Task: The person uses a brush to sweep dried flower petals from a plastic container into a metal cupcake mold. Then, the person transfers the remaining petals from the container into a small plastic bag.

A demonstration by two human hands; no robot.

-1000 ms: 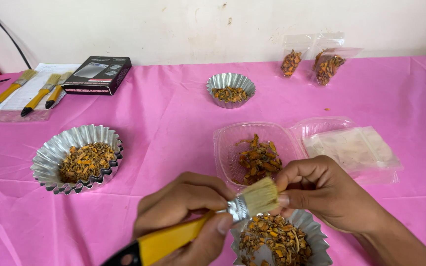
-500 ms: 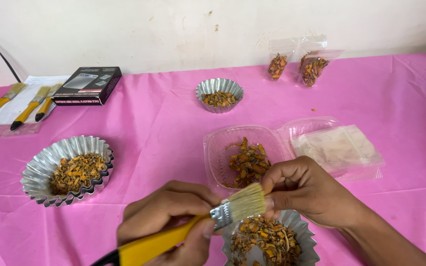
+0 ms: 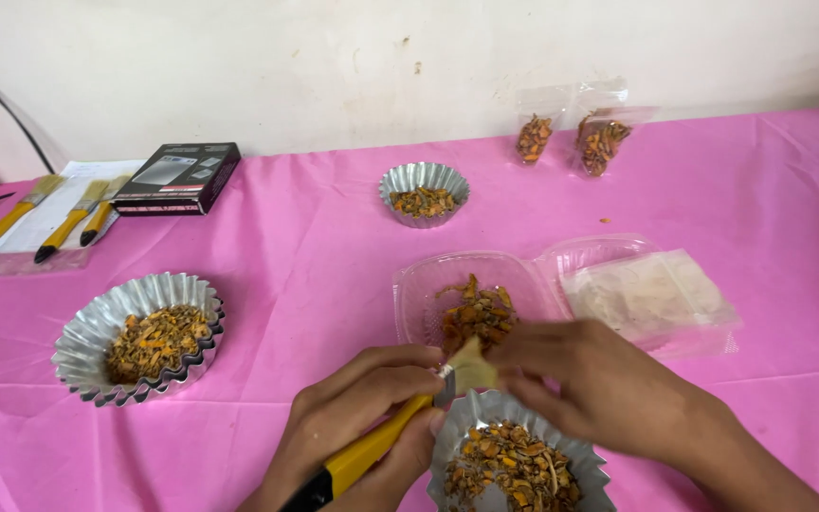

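Note:
My left hand (image 3: 357,417) grips a paintbrush (image 3: 386,441) by its yellow handle, bristles pointing right. My right hand (image 3: 585,379) pinches the pale bristle tip with its fingers. Both hands hover just above a fluted foil cup (image 3: 590,466) at the bottom edge, filled with orange-brown dried pieces. Directly behind the hands lies an open clear plastic clamshell (image 3: 419,294) holding more of the same dried pieces (image 3: 474,313).
A larger foil cup (image 3: 87,332) of dried pieces sits at left, a small one (image 3: 424,175) at the back centre. Two clear filled bags (image 3: 571,133) stand by the wall. Three spare brushes (image 3: 49,209) and a black box (image 3: 177,177) lie back left. A pink cloth (image 3: 315,256) covers the table.
The view has shifted slightly. My right hand has closed further over the bristles, now covering most of the brush tip; the left hand keeps its grip on the handle.

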